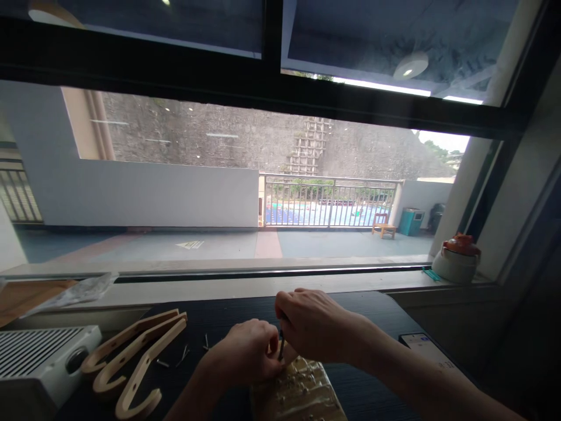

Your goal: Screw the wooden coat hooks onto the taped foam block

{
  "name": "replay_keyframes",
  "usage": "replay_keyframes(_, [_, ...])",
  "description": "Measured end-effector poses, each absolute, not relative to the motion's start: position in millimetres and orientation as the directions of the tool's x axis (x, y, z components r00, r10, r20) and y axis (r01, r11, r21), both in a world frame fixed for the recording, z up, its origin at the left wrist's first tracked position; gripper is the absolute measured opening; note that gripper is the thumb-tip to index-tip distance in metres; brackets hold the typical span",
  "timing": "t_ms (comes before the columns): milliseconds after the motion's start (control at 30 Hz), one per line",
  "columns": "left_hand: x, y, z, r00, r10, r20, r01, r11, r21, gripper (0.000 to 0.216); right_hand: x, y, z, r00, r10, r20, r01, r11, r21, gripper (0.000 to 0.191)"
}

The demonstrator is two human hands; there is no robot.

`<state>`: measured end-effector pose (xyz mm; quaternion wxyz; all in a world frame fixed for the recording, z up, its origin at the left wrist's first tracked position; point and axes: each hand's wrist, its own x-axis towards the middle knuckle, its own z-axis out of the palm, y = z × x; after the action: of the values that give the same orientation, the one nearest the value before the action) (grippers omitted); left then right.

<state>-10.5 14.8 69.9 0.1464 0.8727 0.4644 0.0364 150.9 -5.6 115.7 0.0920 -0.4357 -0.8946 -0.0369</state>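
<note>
My right hand (307,324) is closed in a fist around a thin tool with a dark metal shaft (281,346); its handle is hidden in the fingers. The shaft points down beside my left hand (248,354), whose fingers are pinched together at its lower end. What the left fingers hold is hidden. Under both hands lies a brown block wrapped in clear plastic (302,392), with small metal bits on top. Three pale wooden hooks (142,362) lie side by side to the left. Several loose screws (182,355) rest between them and my left hand.
All this is on a dark table (359,310) under a window. A phone (427,351) lies at the right. A white slatted appliance (48,356) stands at the far left, near a plastic bag (83,291). On the sill sits a pale jar with a reddish lid (458,260).
</note>
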Motion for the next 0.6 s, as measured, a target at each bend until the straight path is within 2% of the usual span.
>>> replay_keyframes(600, [-13.0,16.1,63.6,0.583,0.812,-0.032,0.787,-0.555,0.269,0.021,145.6,-7.7,117.1,-0.574,0.792,0.208,0.801,0.596,-0.062,0.013])
